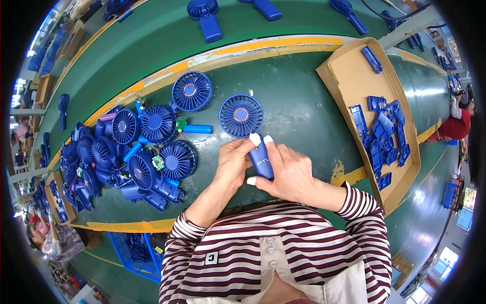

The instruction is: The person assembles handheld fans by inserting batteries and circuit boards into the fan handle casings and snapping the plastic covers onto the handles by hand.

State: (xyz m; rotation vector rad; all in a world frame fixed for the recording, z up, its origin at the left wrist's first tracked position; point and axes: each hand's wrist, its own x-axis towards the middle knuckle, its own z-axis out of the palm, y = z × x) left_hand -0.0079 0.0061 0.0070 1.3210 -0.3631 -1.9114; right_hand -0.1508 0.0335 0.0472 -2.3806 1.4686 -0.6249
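The blue handheld fan [242, 116] is over the table [304, 114], its neck pinched in the left hand [234, 159], its handle gripped by the right hand [291, 172]. Leftward lie heaped fans [104, 152]; rightward, a cardboard tray [347, 86] holds blue casings [386, 126].

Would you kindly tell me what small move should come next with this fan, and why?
Perhaps press the handle near its upper end, since the left hand and right hand both have white-capped fingers there, just below the round fan head.
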